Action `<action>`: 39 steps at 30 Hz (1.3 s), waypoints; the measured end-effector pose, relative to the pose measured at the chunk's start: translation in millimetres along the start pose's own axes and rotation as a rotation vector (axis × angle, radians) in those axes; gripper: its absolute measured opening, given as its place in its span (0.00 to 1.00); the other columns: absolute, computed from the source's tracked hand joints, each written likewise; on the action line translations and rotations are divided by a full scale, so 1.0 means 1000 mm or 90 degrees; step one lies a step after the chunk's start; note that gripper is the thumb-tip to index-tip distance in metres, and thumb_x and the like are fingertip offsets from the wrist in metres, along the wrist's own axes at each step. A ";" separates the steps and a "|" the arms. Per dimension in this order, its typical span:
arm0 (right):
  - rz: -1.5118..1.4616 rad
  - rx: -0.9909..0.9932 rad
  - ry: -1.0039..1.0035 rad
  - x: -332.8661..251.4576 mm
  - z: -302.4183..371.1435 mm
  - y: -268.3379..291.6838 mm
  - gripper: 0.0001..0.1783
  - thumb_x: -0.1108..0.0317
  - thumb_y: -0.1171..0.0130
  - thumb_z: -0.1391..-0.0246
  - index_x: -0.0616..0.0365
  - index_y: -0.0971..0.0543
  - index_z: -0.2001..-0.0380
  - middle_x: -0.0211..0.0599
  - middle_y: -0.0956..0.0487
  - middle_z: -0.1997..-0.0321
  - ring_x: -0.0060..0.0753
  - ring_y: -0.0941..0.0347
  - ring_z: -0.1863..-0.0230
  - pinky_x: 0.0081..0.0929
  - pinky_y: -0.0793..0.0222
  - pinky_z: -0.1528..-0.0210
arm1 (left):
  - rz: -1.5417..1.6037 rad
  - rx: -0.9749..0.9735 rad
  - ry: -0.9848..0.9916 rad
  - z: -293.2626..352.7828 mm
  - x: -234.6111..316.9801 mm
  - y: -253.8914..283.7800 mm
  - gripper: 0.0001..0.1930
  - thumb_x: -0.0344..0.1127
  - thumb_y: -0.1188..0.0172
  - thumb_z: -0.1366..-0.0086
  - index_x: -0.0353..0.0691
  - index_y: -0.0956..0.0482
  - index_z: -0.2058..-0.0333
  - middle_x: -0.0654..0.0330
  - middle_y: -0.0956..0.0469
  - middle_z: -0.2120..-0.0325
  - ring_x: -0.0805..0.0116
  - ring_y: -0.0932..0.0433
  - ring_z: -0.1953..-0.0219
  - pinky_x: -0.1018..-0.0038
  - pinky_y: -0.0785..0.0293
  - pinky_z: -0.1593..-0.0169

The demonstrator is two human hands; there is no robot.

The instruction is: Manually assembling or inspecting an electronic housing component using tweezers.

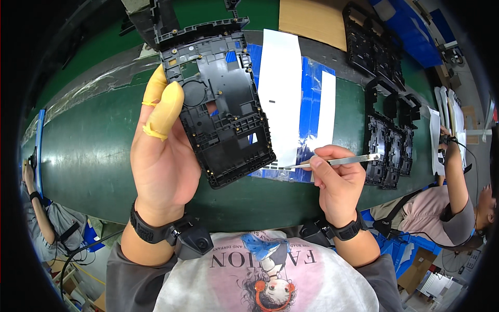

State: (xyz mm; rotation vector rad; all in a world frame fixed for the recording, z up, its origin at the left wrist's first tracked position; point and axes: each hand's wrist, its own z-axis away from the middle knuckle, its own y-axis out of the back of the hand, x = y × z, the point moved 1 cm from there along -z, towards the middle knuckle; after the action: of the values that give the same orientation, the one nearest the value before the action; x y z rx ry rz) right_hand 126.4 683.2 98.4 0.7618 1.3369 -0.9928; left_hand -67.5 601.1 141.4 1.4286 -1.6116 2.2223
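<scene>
My left hand (pixel 167 151), with yellow finger cots on two fingers, grips a black plastic housing (pixel 228 104) by its left side. Ribs, cut-outs and small brass inserts cover the housing's inner face, which is turned up toward me. In my right hand (pixel 339 179) a pair of metal tweezers (pixel 345 161) is pinched, its tips pointing left over the lower end of a white sheet (pixel 280 93). Small dark pieces sit in a row on that sheet near the tips. Whether the tweezers hold one of them is too small to tell.
Blue film (pixel 310 114) and clear plastic lie under the white sheet on the green table (pixel 93 151). More black housings (pixel 387 140) stand to the right, with others (pixel 371 47) at the far right. Cardboard (pixel 312 21) lies at the back. Co-workers sit at both sides.
</scene>
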 end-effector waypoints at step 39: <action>-0.174 -0.084 0.036 -0.037 -0.006 -0.039 0.10 0.80 0.46 0.59 0.66 0.30 0.68 0.36 0.26 0.76 0.14 0.35 0.81 0.08 0.44 0.82 | 0.019 -0.142 0.251 0.020 -0.019 -0.010 0.22 0.34 0.55 0.42 0.39 0.47 0.49 0.57 0.35 0.57 0.68 0.33 0.56 0.72 0.36 0.53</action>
State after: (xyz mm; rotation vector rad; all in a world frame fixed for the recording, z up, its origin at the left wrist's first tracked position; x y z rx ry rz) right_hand 90.5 678.0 138.2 0.5194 1.5686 -1.0894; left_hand -39.0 599.1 136.1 0.8512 -1.6787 2.0868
